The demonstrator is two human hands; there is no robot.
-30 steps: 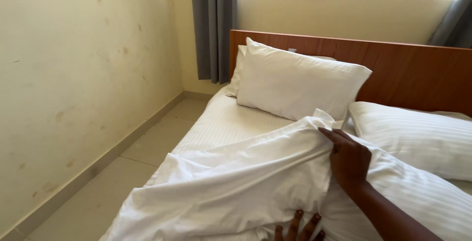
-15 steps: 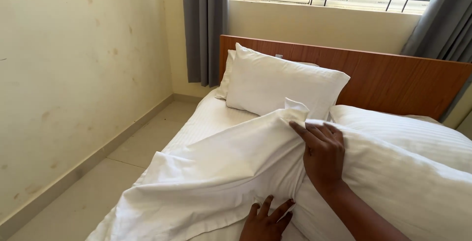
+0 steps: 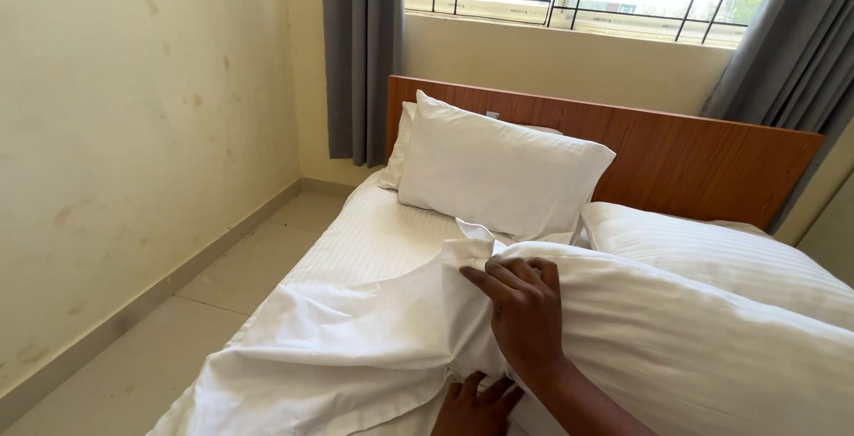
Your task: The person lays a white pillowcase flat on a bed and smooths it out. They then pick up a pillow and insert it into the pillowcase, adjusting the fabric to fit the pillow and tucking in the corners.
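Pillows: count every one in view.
4. One pillow leans on the headboard, another half hidden behind it, one lies right, one under the right hand.

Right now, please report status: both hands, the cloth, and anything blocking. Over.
Right hand grips the white pillowcase at its open edge. Left hand presses low on the same cloth. Striped pillow sits partly inside. Nothing in the way.

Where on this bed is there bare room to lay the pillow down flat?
The striped mattress is bare between the upright pillow at the headboard and the bunched sheet, on the wall side. It is crowded on the window side: both hands, right hand and left hand, work the big pillow there.
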